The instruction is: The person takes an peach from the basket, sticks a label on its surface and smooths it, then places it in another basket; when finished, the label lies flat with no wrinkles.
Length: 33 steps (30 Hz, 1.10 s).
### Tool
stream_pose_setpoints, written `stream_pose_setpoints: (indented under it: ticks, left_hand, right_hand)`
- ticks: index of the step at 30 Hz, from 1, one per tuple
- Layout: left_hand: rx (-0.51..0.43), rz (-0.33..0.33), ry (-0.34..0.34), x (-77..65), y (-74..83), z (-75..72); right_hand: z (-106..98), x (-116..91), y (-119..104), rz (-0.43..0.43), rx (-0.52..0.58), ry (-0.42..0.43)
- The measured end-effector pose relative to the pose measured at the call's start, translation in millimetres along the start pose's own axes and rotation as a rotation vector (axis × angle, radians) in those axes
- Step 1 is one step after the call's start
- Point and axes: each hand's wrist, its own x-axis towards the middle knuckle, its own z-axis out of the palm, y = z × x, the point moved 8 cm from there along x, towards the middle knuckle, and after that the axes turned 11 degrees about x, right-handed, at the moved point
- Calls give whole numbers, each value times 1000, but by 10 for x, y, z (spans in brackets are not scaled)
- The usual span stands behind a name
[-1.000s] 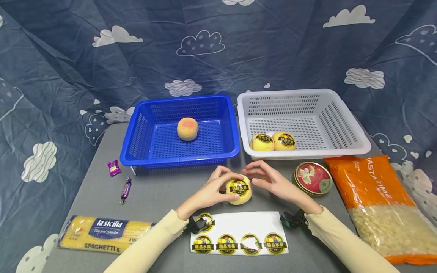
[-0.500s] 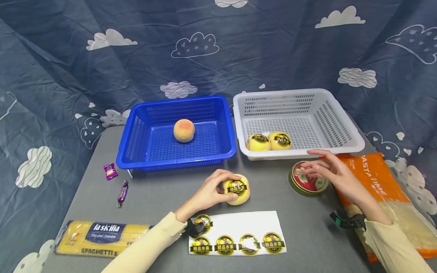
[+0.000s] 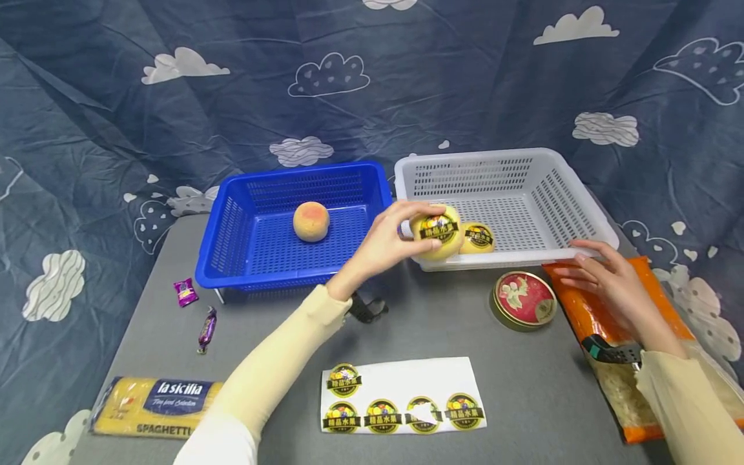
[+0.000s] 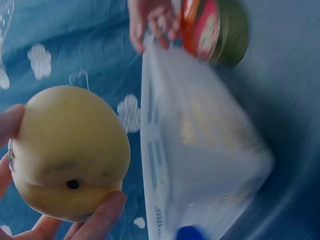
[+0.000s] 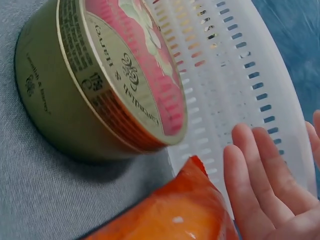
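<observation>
My left hand (image 3: 391, 237) grips a yellow peach (image 3: 440, 236) with a round black-and-gold sticker, thumb and fingers around its sides. It holds the peach over the front left corner of the white basket (image 3: 500, 260). In the left wrist view the peach's underside (image 4: 75, 135) shows a small dark hole. Another stickered peach (image 3: 479, 238) sits inside the white basket; the one beside it is hidden behind the held peach. My right hand (image 3: 619, 287) is at the basket's front right rim, fingers nearly straight; whether they touch is unclear. It holds nothing.
A blue basket (image 3: 279, 279) at left holds one unlabelled peach (image 3: 311, 221). A sticker sheet (image 3: 401, 381) lies in front. Around them are a round tin (image 3: 523, 299), an orange pasta bag (image 3: 624, 400), spaghetti (image 3: 154, 407) and two purple candies (image 3: 207, 330).
My left hand has lifted the stickered peach from the table and carried it up and right to the white basket. The right hand let go of the peach and moved right to the basket's corner.
</observation>
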Motion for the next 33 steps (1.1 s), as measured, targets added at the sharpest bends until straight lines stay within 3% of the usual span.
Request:
stream_pose_setpoints:
  ticks: [3, 6, 12, 15, 19, 28, 33]
  left_hand:
    - [53, -37, -13, 346, -112, 0]
    - [54, -94, -75, 623, -268, 76]
    - [83, -204, -169, 927, -555, 247]
    - [71, -272, -188, 994, -672, 320]
    - [89, -315, -221, 1062, -746, 435]
    - [325, -294, -313, 1103, -769, 685]
    - [426, -352, -347, 1061, -822, 771]
  right_hand:
    - [-20, 33, 14, -33, 43, 33]
    - [-30, 47, 32, -57, 58, 54]
    - [-35, 51, 42, -76, 70, 57]
    - [-41, 53, 47, -72, 71, 56]
    - [-45, 53, 43, -73, 67, 55]
    - [-15, 48, 74, -31, 111, 45]
    - [-24, 44, 66, -21, 101, 57]
